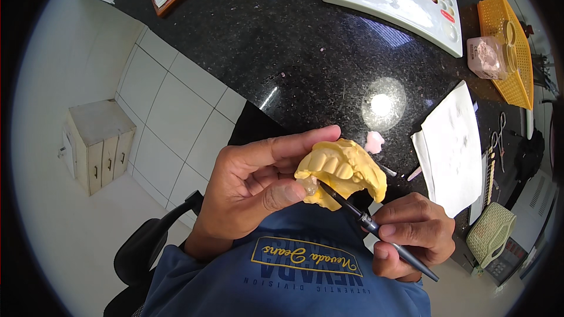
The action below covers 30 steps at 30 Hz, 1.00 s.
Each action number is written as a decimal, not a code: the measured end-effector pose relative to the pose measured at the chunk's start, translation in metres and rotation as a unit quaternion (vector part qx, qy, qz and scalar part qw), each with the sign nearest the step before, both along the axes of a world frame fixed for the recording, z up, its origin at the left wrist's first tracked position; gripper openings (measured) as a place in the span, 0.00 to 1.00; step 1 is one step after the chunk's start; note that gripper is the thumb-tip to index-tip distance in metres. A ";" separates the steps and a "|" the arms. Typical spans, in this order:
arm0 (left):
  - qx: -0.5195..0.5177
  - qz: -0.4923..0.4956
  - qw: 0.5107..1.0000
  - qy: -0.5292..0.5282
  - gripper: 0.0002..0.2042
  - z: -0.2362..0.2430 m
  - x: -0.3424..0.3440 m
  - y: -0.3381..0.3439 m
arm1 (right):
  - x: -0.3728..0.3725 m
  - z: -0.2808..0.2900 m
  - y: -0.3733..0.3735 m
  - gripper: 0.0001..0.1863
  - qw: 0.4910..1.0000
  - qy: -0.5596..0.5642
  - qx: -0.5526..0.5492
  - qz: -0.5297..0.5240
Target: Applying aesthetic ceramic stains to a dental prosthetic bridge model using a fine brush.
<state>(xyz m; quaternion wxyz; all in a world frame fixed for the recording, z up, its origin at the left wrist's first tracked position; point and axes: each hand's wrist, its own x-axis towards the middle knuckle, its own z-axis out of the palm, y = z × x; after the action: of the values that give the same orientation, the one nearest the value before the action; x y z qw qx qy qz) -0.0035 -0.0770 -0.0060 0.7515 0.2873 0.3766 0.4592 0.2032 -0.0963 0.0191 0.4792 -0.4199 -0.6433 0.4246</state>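
My left hand (252, 176) is closed around a yellow plaster dental model (346, 170), holding it up in front of my blue shirt. Moulded teeth and a ridge show on the model. By my left thumb, a small translucent, glossy piece (308, 184) sits against its edge. Between the thumb and fingers of my right hand (417, 235) is a slim black-handled dental brush or tool (382, 233). Its dark tip reaches into the model beside the glossy piece; the exact tip is hard to make out. A lump of pink material (374, 142) lies on the dark worktop behind the model.
The speckled black worktop (235, 53) carries a white palette with round wells (382, 0), a white paper sheet (449, 152), a pink-filled jar (486, 58), a yellow basket (511, 76) and scissor-like forceps (499, 135). A green basket (492, 232) stands at right, an office chair (141, 249) at left.
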 end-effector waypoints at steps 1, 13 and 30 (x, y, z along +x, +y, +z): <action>-0.001 -0.002 1.000 0.000 0.31 0.000 0.000 0.000 | 0.000 0.000 0.000 0.09 1.000 -0.004 0.002 0.001; 0.014 0.007 1.000 0.000 0.31 -0.002 0.002 0.000 | 0.000 0.001 0.001 0.09 1.000 -0.001 -0.005 0.008; 0.045 -0.028 0.998 -0.037 0.22 -0.003 -0.002 0.001 | 0.000 0.000 -0.002 0.08 1.000 0.005 -0.013 -0.015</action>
<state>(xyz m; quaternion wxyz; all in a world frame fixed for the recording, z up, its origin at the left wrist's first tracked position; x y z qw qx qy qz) -0.0059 -0.0759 -0.0088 0.7636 0.3142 0.3189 0.4652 0.2027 -0.0985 0.0192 0.4830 -0.4336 -0.6292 0.4275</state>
